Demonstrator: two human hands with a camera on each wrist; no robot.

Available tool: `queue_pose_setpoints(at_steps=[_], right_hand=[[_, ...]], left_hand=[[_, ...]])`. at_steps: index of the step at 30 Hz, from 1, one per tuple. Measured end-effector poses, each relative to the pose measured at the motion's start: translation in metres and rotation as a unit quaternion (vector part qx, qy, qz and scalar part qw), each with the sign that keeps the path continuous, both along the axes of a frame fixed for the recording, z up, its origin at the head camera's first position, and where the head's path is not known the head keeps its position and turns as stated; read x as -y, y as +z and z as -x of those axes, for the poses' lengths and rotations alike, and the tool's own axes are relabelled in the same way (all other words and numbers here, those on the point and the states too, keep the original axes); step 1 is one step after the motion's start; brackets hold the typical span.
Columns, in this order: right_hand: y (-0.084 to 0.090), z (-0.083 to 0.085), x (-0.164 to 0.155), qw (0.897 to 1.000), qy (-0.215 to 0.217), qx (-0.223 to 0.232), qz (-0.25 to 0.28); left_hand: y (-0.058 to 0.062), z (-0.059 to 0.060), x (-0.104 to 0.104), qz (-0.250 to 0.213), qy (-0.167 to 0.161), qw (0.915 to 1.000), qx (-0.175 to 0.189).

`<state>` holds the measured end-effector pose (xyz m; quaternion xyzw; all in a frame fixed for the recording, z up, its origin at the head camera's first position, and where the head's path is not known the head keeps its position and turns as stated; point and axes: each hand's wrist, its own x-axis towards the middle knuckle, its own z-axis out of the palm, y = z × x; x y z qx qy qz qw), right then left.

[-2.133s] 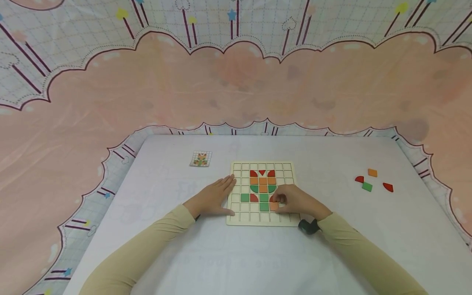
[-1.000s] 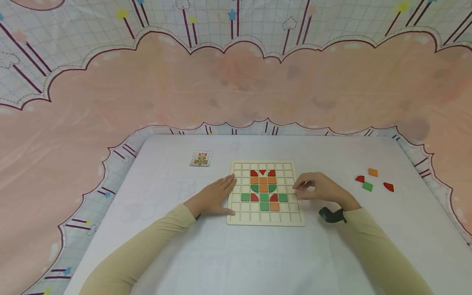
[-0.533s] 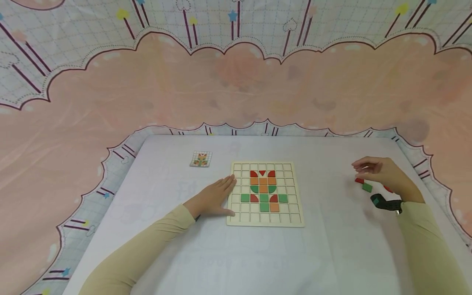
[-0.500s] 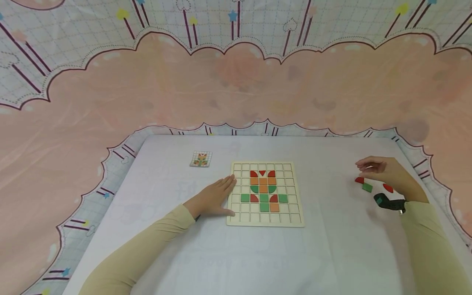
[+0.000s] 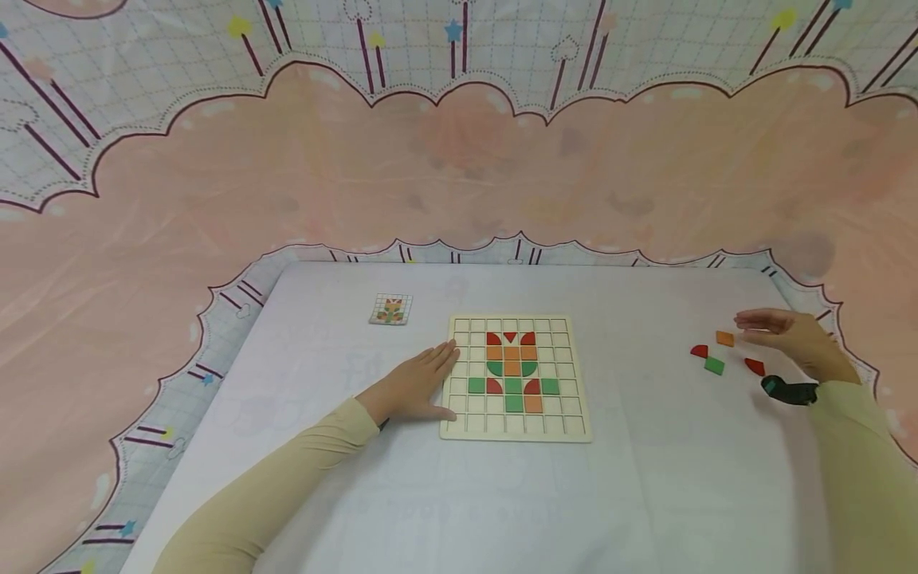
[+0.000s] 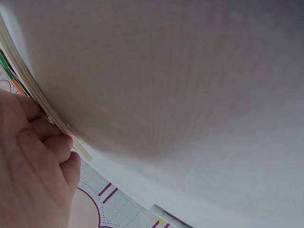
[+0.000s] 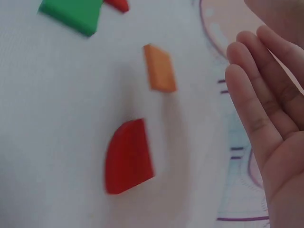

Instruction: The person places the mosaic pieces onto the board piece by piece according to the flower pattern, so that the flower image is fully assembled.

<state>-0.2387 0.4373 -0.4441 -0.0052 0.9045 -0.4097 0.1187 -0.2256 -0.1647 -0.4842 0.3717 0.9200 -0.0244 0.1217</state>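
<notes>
Right hand hovers open beside the loose pieces at the table's right edge

The right hand (image 5: 789, 339) hangs above the table (image 5: 645, 494) with fingers straight and together, holding nothing — the orange square (image 5: 725, 338) lies just off its fingertips toward the board, and the red quarter-round (image 5: 755, 366) sits just under and in front of the palm, its flat edges angled to the table edge. In the right wrist view both pieces lie apart from the fingers (image 7: 259, 102), untouched. A green square (image 5: 713, 365) and a smaller red piece (image 5: 699, 350) lie a little farther toward the board, with nothing between hand and pieces. The left hand (image 5: 416, 383) rests flat and open against the left edge of the grid board (image 5: 466, 430), well apart from the loose pieces — a small pattern card (image 5: 390, 308) lies beyond it.
</notes>
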Motion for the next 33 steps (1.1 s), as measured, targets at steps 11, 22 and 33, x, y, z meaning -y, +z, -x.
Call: queue_pose_setpoints(at_steps=[11,22,33], right_hand=[[-0.029,0.011,-0.006,0.997,-0.021,0.066,-0.04],[-0.034,0.015,0.001,0.992,-0.008,0.048,-0.119],[-0.028,0.019,0.009,0.991,0.005,0.023,-0.13]], left_hand=[[0.001,0.0,0.0,0.002,-0.003,1.0,-0.003],[0.002,0.0,-0.001,0.002,-0.004,1.0,-0.002],[0.0,0.001,0.0,0.01,-0.001,0.9999,-0.005]])
